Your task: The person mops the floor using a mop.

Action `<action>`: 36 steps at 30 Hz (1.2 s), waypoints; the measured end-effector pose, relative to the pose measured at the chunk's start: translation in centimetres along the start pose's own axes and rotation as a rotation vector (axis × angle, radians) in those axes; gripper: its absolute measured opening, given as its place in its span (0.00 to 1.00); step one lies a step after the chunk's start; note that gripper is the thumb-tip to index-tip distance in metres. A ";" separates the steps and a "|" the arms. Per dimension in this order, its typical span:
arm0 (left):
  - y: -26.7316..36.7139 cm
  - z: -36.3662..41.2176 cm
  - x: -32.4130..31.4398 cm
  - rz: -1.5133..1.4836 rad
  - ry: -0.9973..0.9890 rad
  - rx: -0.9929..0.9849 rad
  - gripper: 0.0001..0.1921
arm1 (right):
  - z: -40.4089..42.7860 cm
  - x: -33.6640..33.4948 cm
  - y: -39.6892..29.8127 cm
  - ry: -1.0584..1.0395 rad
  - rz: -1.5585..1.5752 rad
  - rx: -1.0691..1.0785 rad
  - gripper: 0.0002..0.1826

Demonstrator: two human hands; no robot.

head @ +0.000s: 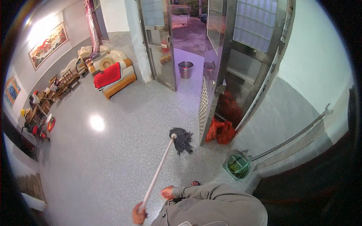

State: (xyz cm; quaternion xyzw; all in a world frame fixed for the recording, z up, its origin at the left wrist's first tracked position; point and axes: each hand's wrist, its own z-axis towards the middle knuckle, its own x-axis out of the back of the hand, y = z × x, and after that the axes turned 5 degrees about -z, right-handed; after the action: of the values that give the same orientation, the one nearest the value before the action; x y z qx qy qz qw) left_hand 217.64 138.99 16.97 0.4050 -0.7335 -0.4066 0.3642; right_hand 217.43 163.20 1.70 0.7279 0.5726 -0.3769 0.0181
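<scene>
At the bottom, my left hand [139, 213] is wrapped around the lower end of a pale mop handle [158, 172]. The handle slants away from me, up to a dark grey mop head [182, 141] of loose strands. Those strands lie on the speckled grey floor [113, 158], left of the open metal door's lower corner. My right hand [167, 193] is in front of my body, just right of the handle and apart from it. Its fingers curl loosely, and nothing shows in them.
A metal bucket [185, 70] stands in the doorway. Red netting bags [222, 131] sit behind the metal door leaf [213, 79]. To my right is a green basket [237, 167] by the wall. A sofa [118, 84] and several household items [39, 113] line the left side.
</scene>
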 end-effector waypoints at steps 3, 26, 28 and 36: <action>2.1 5.1 -8.0 0.186 -0.066 -0.106 0.17 | -2.2 1.0 -1.3 0.126 0.101 0.061 0.09; 12.7 5.4 -10.7 -0.503 -0.010 0.226 0.20 | -7.4 10.0 -12.7 -0.137 0.170 0.003 0.18; 15.4 3.1 -7.7 -0.245 0.044 0.147 0.22 | -7.0 8.4 -13.8 -0.261 0.122 -0.045 0.20; 26.2 -0.8 -10.2 0.152 0.228 0.001 0.21 | -7.6 6.3 -15.6 -0.388 -0.044 -0.145 0.14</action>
State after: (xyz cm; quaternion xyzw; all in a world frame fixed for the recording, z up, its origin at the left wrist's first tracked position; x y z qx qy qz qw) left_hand 214.70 156.77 38.52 0.3921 -0.7159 -0.3289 0.4749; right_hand 208.59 177.16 9.87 0.6259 0.5996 -0.4681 0.1719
